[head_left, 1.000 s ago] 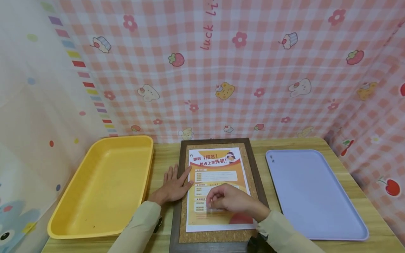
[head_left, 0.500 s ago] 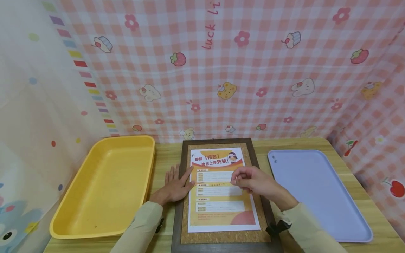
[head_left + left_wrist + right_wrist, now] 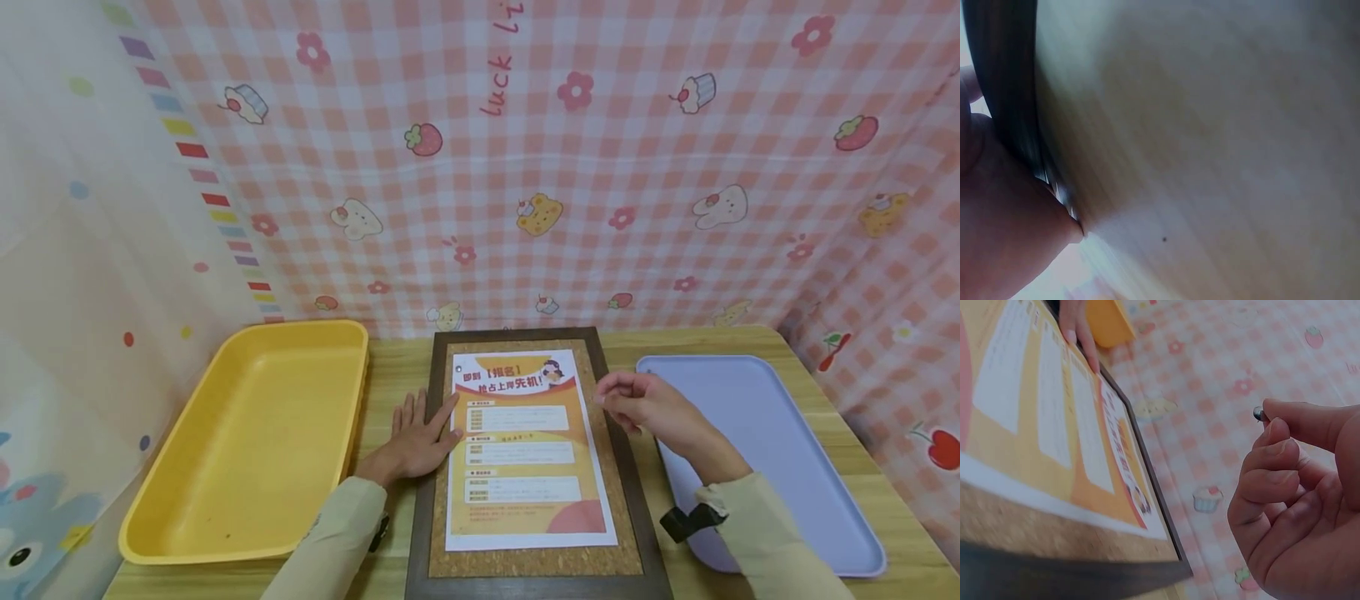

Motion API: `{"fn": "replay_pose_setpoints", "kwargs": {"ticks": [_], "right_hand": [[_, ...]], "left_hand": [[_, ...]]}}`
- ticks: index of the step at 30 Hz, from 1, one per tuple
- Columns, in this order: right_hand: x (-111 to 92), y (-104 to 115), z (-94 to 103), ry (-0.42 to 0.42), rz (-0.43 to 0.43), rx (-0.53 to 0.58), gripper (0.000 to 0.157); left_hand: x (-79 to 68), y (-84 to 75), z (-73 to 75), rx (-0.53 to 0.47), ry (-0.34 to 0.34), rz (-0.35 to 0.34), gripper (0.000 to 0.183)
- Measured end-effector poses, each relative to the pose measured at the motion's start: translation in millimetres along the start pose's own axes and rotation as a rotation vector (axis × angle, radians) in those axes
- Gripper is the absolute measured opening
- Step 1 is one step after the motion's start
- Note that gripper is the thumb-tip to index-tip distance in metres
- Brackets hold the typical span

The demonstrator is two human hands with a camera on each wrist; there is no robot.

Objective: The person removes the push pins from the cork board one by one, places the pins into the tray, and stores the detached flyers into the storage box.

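A framed cork board (image 3: 536, 564) lies on the table with an orange and white printed sheet (image 3: 522, 492) over its cork. A small silver thumbtack (image 3: 459, 368) shows at the sheet's top left corner. My left hand (image 3: 415, 446) rests with spread fingers across the left side of the frame, thumb and forefinger reaching the sheet's edge. Above the board's right edge, my right hand (image 3: 651, 410) pinches a shiny metal thumbtack (image 3: 1258, 414) between thumb and forefinger, its other fingers curled in. In the left wrist view, part of the left hand (image 3: 1010, 219) appears beside the dark frame.
To the left stands a deep yellow tray (image 3: 258, 433). A shallow lavender tray (image 3: 757, 450) lies on the right, partly behind the right forearm. Wood-grain tabletop (image 3: 397, 367) shows between them, and a pink checked cloth (image 3: 480, 167) hangs behind.
My right hand has moved right and away from me, from over the lower part of the sheet to the board's right edge. The left hand has stayed in place.
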State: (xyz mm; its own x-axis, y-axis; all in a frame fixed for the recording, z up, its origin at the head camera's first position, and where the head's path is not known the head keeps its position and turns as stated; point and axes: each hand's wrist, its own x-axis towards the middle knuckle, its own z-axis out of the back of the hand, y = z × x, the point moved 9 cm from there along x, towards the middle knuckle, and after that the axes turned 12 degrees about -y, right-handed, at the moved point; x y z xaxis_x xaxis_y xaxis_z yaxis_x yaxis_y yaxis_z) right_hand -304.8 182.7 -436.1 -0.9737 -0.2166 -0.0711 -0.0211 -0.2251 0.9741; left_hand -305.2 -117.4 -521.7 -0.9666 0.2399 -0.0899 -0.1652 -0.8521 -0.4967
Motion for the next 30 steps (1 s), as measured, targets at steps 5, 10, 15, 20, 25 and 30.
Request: {"fn": "replay_pose_setpoints", "kwargs": {"ticks": [5,10,15,20,25,30], "right_hand": [[4.0,-2.6,22.0,-0.056,-0.007,0.037,0.014],[7.8,-8.8,42.6,-0.096,-0.019,0.072,0.01],[11.2,-13.7,57.8,-0.124,-0.032,0.106,0.01],[14.8,-20.9,70.0,-0.163,-0.061,0.128,0.009],[18.5,-31.9,80.6,-0.206,-0.087,0.167,0.013],[20.2,-40.2,87.7,-0.224,-0.091,0.232,0.021]], "left_hand": [[1.5,2.5,-3.2,-0.007,0.025,0.016,0.064],[1.2,-0.5,-1.3,-0.014,0.029,0.014,0.064],[0.1,-3.6,1.6,-0.011,0.018,0.004,0.064],[0.3,-3.8,2.3,-0.001,0.013,0.001,0.064],[0.4,-2.4,2.2,0.007,0.014,0.001,0.064],[-0.7,-1.9,2.4,0.009,0.013,0.001,0.064]]}}
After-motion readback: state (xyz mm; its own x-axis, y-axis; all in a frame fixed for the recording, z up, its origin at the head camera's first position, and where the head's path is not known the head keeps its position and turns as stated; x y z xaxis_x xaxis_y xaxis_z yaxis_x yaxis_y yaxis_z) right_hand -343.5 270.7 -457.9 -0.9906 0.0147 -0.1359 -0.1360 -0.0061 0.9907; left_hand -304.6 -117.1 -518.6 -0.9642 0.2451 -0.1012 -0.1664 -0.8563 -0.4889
